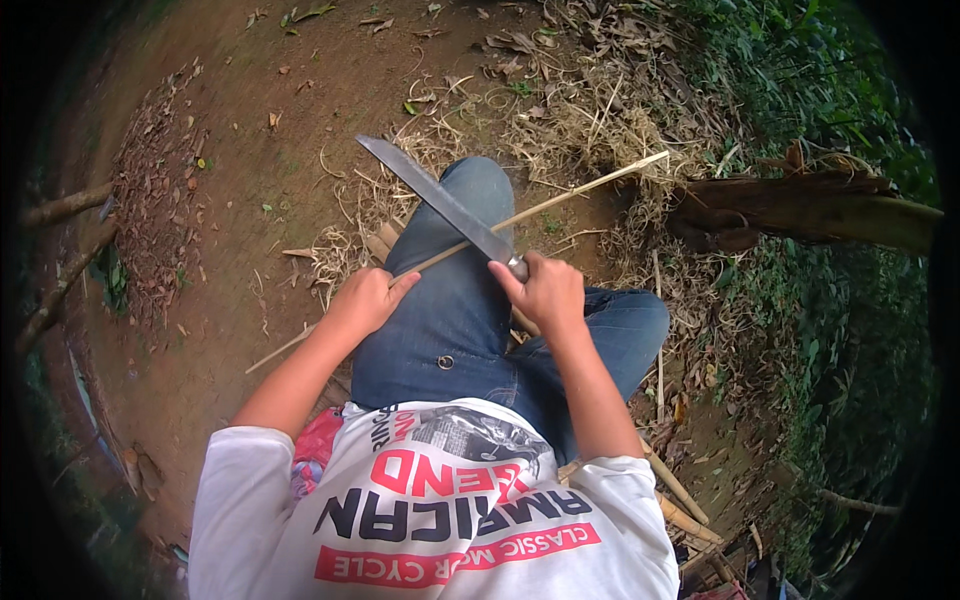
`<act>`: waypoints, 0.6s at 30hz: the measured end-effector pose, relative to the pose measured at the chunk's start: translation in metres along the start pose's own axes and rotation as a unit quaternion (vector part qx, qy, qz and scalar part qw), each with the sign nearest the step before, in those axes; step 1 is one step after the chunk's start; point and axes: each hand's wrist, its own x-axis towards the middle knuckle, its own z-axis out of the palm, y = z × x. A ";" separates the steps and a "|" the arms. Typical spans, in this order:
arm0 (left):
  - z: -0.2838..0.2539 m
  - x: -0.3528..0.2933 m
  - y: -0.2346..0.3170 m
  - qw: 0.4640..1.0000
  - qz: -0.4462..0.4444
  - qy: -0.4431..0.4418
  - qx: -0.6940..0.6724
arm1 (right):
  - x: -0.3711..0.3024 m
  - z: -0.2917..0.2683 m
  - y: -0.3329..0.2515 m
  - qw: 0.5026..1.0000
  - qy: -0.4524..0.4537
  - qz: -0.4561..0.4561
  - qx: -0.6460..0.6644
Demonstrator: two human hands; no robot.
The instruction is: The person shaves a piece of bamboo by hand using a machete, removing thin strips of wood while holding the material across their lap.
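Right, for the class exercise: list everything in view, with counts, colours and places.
Large knife: one, grey blade, upper middle
Thin strip: one, pale tan, crossing the knife
Shavings: uncountable, straw-coloured, heaped ahead and right
Soil: one stretch, brown, ahead and left
Dry leaves: many, brown, on the soil
Log: one, brown, right
Branches: at least two, brown, left edge
Poles: several, tan, lower right
Plants: many, green, far right
Jeans: one pair, blue, centre
Small ring: one, dull, on the jeans
T-shirt: one, white with red and black print, lower middle
Cloth-like item: one, reddish, left of the T-shirt
Forearms: two, bare, lower middle
Left grip: one, bare, on the strip
Right grip: one, bare, on the knife
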 end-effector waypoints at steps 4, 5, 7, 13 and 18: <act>0.003 0.000 -0.006 1.000 -0.001 -0.008 -0.029 | 0.005 -0.008 0.033 0.999 0.026 -0.017 -0.036; 0.003 0.001 -0.002 1.000 -0.006 -0.009 -0.022 | 0.006 -0.013 0.048 0.998 0.041 -0.009 -0.044; 0.000 0.001 0.004 1.000 -0.014 -0.016 -0.006 | 0.005 -0.022 0.078 0.996 0.057 0.005 -0.075; 0.001 0.000 0.005 1.000 -0.003 -0.016 -0.001 | -0.005 -0.045 0.120 0.988 0.066 0.028 -0.140; 0.004 0.001 0.005 1.000 -0.007 0.006 0.000 | -0.008 -0.042 0.107 0.989 0.079 0.043 -0.113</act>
